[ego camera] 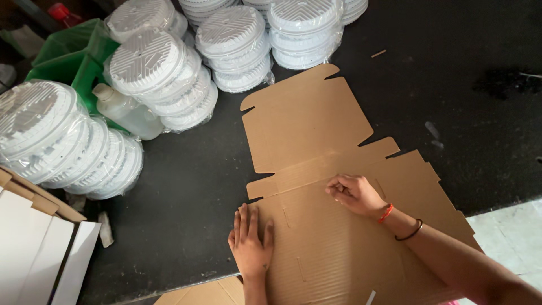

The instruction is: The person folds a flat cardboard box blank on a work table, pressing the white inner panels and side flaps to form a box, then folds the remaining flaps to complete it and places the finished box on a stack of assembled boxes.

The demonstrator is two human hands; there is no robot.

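left hand (250,242) lies open and flat, pinning the unfolded cardboard box blank (316,169) to the black worktop (186,181), while right hand (353,192), fingers curled, presses along its crease.

I've got the flat cardboard box blank (316,147) lying on the table (468,85), both hands on its near part, left hand (251,240) left of the right hand (353,193), with wrapped stacks of lids (158,73) behind and left.
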